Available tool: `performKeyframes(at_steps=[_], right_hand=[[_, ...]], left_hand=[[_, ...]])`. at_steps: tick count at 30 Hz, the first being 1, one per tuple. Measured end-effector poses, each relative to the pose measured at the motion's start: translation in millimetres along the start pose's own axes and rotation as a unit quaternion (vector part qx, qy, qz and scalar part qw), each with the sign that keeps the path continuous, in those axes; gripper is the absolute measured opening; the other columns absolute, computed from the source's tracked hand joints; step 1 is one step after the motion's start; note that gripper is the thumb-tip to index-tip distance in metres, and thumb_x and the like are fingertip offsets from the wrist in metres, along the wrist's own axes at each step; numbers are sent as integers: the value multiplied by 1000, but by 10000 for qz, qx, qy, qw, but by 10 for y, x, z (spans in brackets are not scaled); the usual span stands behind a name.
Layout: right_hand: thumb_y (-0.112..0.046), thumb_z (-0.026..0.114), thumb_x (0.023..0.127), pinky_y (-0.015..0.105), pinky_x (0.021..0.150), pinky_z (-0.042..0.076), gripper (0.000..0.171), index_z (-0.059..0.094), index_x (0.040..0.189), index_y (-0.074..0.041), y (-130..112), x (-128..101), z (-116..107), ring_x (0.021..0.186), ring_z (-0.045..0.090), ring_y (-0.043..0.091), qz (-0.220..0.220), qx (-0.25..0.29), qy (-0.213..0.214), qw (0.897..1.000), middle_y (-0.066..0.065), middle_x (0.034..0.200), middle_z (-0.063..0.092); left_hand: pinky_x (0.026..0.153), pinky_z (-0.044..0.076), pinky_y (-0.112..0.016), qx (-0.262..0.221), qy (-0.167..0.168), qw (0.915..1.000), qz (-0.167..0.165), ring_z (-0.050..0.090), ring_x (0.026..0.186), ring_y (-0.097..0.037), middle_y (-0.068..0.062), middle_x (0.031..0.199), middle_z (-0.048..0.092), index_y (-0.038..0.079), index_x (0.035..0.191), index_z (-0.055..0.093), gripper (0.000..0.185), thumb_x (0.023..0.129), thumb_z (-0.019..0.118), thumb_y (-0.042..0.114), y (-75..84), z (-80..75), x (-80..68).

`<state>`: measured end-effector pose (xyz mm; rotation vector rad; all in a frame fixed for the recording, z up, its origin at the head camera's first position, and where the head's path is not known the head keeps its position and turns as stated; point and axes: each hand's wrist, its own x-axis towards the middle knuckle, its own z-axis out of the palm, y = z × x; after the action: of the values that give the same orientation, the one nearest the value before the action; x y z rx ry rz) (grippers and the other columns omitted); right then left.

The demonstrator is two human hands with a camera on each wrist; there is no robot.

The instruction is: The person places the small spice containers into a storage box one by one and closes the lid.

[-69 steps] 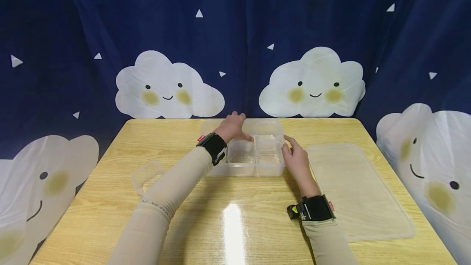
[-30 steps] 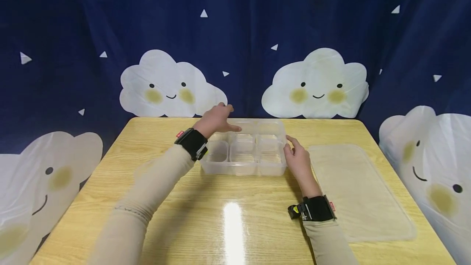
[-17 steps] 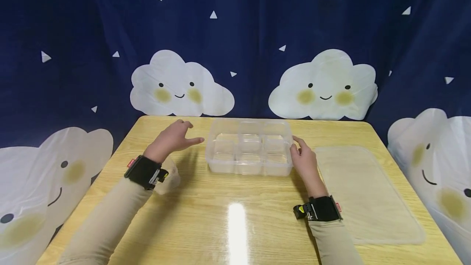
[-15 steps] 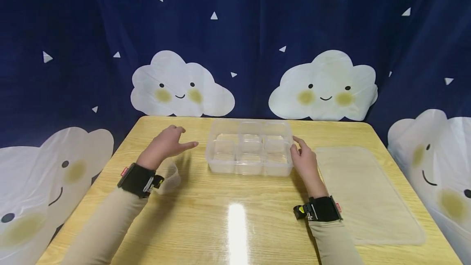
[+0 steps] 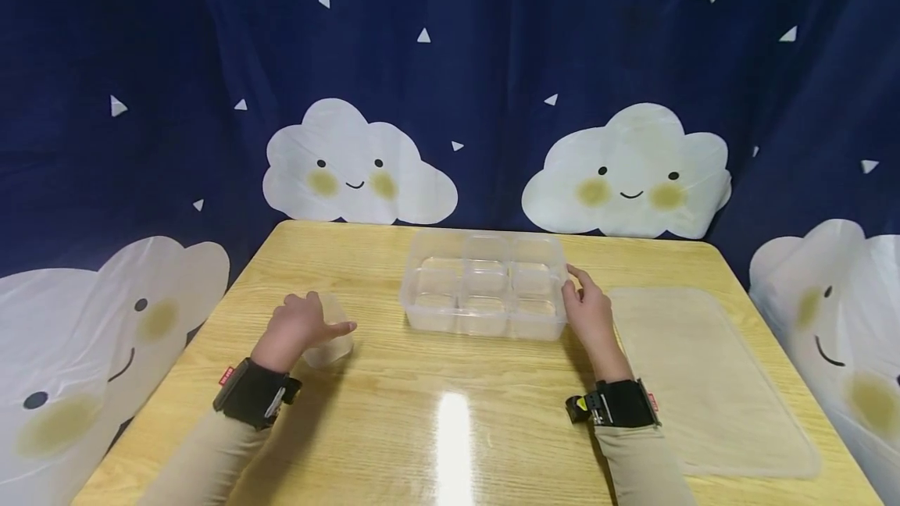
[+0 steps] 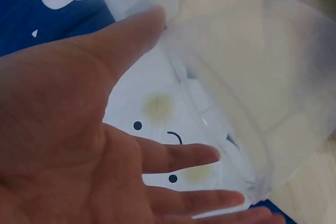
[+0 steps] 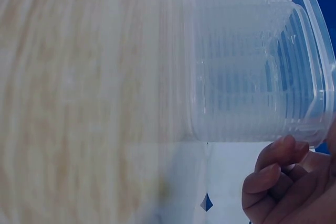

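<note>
Head view has the left hand [image 5: 298, 326], fingers spread and ungripping, at a small clear box [image 5: 329, 352] toward the table's [image 5: 394, 428] left edge, the right hand [image 5: 589, 317] touching a divided box [image 5: 485, 325] by the far edge, its grip unclear.

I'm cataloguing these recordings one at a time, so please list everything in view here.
Large box: 1, clear, mid-table towards the back
Tubs: several (overlapping clear walls hide the exact count), clear, inside the large box
Loose tub: at least 1, clear, left side of table
Flat panel: 1, translucent, right side of table
Table: 1, light wood, below everything
Curtain backdrop: dark blue, behind and beside the table, with four white smiling clouds and small white triangles
Wrist straps: 2, black, one per wrist
Sleeves: 2, beige, bottom edge
Left hand: 1, at the loose tub
Right hand: 1, at the large box's right end
</note>
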<state>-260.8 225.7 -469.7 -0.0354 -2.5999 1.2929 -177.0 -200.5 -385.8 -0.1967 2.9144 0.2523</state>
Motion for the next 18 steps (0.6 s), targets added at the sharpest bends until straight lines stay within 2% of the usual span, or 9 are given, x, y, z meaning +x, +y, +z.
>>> performKeyframes(at_steps=[5,10,18], right_hand=[[-22,43,106,28,49,35,46,50,148,-6,-8,9,-15,53,38,16,56,-32,15,10000,1,61,38],[-21,43,106,28,49,35,46,49,149,-5,-32,20,-22,53,38,16,75,-61,7,10000,1,60,37],[-22,42,105,28,49,34,47,49,149,-5,-1,-1,-4,52,36,15,90,-40,-27,9999,-1,59,35]], left_hand=[[94,46,-62,-279,63,9989,363,52,112,-58,-45,122,49,-24,131,43,89,89,73,49,17,50,65],[99,43,-65,-486,54,9962,723,45,123,-60,-44,134,43,-17,143,39,88,89,76,43,30,76,168],[97,45,-65,-685,49,9942,823,44,125,-57,-39,137,42,-3,150,43,85,86,80,39,19,118,277]])
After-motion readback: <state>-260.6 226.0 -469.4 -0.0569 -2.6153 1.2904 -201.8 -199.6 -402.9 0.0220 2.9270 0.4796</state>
